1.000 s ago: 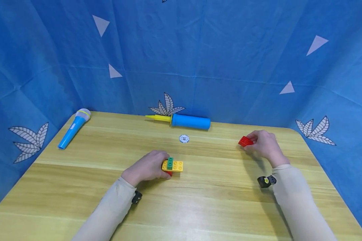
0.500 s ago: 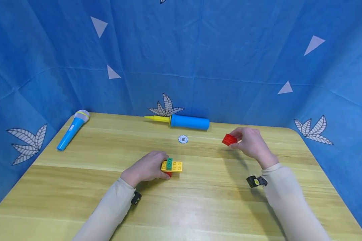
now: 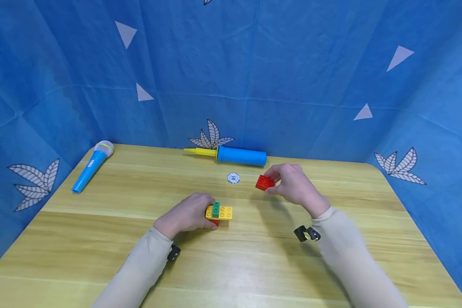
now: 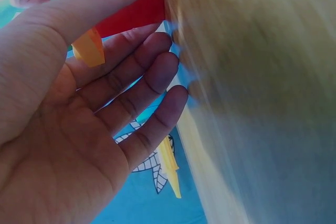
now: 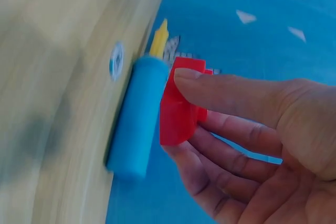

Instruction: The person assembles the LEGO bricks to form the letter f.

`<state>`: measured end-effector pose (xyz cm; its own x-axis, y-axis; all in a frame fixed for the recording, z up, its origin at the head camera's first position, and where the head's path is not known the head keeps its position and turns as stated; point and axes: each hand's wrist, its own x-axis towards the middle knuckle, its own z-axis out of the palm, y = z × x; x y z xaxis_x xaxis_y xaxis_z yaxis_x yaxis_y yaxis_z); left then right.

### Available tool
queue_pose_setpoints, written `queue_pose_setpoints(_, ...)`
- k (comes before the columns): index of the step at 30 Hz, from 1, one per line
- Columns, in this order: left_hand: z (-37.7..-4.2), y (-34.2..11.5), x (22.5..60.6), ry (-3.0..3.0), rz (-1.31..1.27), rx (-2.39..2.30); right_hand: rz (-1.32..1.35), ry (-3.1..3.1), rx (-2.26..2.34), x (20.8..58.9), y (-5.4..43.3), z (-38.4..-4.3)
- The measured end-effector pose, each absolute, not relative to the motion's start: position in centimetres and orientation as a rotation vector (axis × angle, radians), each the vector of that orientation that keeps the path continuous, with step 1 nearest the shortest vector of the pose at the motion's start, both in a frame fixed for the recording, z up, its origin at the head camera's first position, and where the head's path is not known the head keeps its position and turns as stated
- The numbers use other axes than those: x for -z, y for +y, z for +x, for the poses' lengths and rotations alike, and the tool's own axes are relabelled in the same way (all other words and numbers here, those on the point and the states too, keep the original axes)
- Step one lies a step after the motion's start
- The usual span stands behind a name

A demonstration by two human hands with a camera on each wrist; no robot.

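Note:
My left hand (image 3: 187,216) holds a small stack of toy building bricks low at the table, thumb and forefinger on its red bottom brick (image 4: 134,14). Across the top of that stack lies a yellow brick (image 3: 226,212), with a narrow green brick (image 3: 216,209) on it. Farther right and back, my right hand (image 3: 292,184) pinches a loose red brick (image 3: 265,182) above the table, studs up. In the right wrist view, the thumb presses one side of this red brick (image 5: 181,106); the other fingers are behind and below it.
A white and blue poker chip (image 3: 233,178) lies between the hands toward the back. Behind it, a blue hand pump (image 3: 241,156) with a yellow nozzle lies along the rear edge. A blue toy microphone (image 3: 93,166) lies at the left edge. Blue cloth (image 3: 231,64) hangs behind the table.
The right hand has moved left with its red brick, from the right side of the table to near the poker chip. The left hand stays in place on the stack.

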<state>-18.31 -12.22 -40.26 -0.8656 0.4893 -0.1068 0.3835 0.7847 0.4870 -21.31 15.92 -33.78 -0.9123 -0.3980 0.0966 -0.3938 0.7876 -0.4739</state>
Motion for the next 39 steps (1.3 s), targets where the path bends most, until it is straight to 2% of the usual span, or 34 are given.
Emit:
queue_pose_setpoints(11, -18.4, -12.1, 40.2, 2.746, 0.657, -0.666, -0.796, 2.882, 0.704, 33.7, 11.3, -20.8)
queue_pose_setpoints(39, -18.4, -12.6, 40.2, 2.693, 0.697, -0.774, -0.989, 2.75, 0.742, 32.9, 7.6, -19.2)
